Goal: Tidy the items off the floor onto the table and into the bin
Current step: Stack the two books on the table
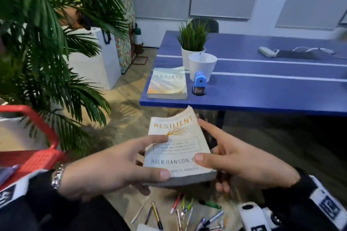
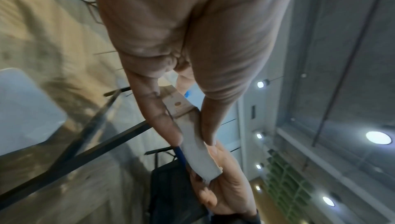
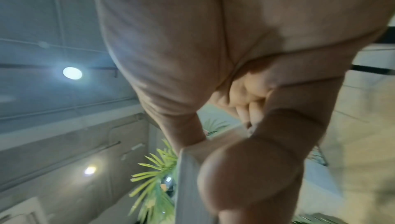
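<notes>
A white paperback titled "Resilient" (image 1: 178,148) is held level in front of me, just below the near edge of the blue table (image 1: 262,92). My left hand (image 1: 131,159) grips its left side, digits on the cover and others underneath. My right hand (image 1: 225,155) grips its right side, thumb on the cover and forefinger stretched along the edge. The left wrist view shows the book's page edge (image 2: 198,156) pinched by the left hand (image 2: 192,126). In the right wrist view, the right hand (image 3: 245,168) wraps the book (image 3: 188,185). Several pens and markers (image 1: 178,212) lie on the floor below.
On the table's near left corner lie a second book (image 1: 168,83), a white cup (image 1: 202,66), a blue pencil sharpener (image 1: 199,82) and a small potted plant (image 1: 192,43). A red plastic bin (image 1: 37,146) stands at left beside a large palm (image 1: 47,52). Cables (image 1: 293,52) lie further along the table.
</notes>
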